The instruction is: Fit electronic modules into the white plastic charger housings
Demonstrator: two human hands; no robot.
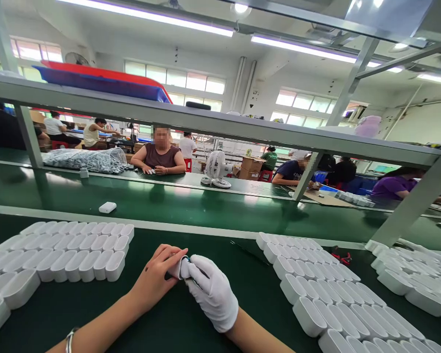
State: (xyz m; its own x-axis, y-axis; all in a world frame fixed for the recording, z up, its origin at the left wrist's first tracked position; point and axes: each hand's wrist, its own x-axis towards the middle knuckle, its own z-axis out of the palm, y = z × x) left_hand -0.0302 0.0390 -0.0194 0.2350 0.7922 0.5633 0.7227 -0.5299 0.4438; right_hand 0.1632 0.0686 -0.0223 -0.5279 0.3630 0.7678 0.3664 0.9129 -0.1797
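A small white casing (175, 270) is held between both hands over the dark green table. My left hand (158, 274) is bare, its fingers and thumb closed round the casing from the left. My right hand (211, 289), in a white glove, pinches at the casing's right end with thumb and fingers. A bit of something blue-green shows at the casing's upper edge, too small to make out. Rows of white oval cups (75, 260) stand to the left of my hands, and more rows of white oval cups (327, 284) stand to the right.
Tweezers (250, 251) and red-handled pliers (341, 256) lie by the right rows. White parts (419, 274) are piled at far right. A white case (108, 207) lies on the green belt (169, 203). Beyond are a fan (216, 166) and a seated person (159, 157); a shelf crosses above.
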